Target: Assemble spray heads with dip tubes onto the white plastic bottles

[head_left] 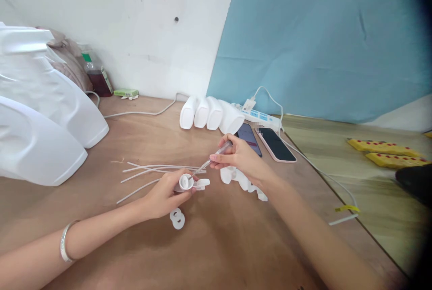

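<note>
In my left hand is a white plastic cap, its round open end facing up toward me. A pale flap-like part sticks out to its right; whether it is joined to the cap is hard to tell. My right hand pinches a slim screwdriver-like tool with a clear handle and thin shaft. The tool's tip reaches the cap's rim. Several thin white tubes lie behind my left hand. Two white rings overlap on the table just below it. Several small white plastic parts sit under my right forearm.
White bottles stand in a row at the back, beside a power strip and two phones. Large white moulded shells occupy the left. Behind them are a dark-liquid bottle and a green box. A cable crosses the right edge.
</note>
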The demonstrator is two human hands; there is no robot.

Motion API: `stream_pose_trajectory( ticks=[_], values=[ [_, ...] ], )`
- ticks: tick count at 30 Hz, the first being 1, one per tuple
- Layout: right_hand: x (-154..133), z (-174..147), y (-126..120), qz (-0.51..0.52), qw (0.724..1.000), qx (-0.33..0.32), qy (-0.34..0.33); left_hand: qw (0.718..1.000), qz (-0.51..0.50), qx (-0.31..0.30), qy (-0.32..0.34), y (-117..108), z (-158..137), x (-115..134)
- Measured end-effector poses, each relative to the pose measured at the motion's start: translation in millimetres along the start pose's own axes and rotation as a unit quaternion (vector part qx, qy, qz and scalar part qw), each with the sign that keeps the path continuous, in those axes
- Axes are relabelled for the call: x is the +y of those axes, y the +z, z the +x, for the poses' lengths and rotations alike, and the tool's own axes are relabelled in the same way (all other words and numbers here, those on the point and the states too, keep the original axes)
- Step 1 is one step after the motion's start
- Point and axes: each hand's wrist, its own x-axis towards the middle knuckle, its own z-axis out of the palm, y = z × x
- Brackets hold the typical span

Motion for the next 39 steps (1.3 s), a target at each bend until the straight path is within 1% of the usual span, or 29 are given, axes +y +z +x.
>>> stream_pose_trajectory(
  ticks=[11,16,20,23,29,33,36,39],
  values=[
    [8.6,6.1,3.9,0.041,0.998,-0.029,0.026,1.0,-0.008,-0.006,0.01,0.6,-0.5,-0.2],
    [6.2,4.7,5.4,0.001,1.0,-0.02,0.023,1.0,-0.005,-0.011,0.002,0.3,-0.5,-0.1],
    [-0.6,-1.1,5.8,-0.037,0.999,-0.011,-0.006,1.0,-0.002,-0.013,0.002,0.1,-1.5,-0.7],
    [-5.0,-6.2,5.5,-0.055,0.998,-0.015,-0.032,1.0,0.002,-0.011,0.008,0.1,-1.9,-0.4],
    [-6.5,-15.1,8.6,-0.093,0.993,-0.025,-0.063,1.0,0.0,-0.007,0.02,0.2,-0.3,-0.2],
    [-5.1,-18.5,14.1,-0.09,0.992,-0.024,-0.09,1.0,-0.009,-0.006,0.018,1.4,-1.0,-2.1],
    [-1.3,-12.8,14.6,-0.059,0.995,-0.028,-0.073,1.0,-0.01,-0.007,0.018,1.9,-1.8,-2.7],
    [5.9,-1.5,11.8,0.001,0.999,-0.037,-0.017,1.0,-0.002,-0.003,0.014,1.7,-1.4,-2.4]
  ],
)
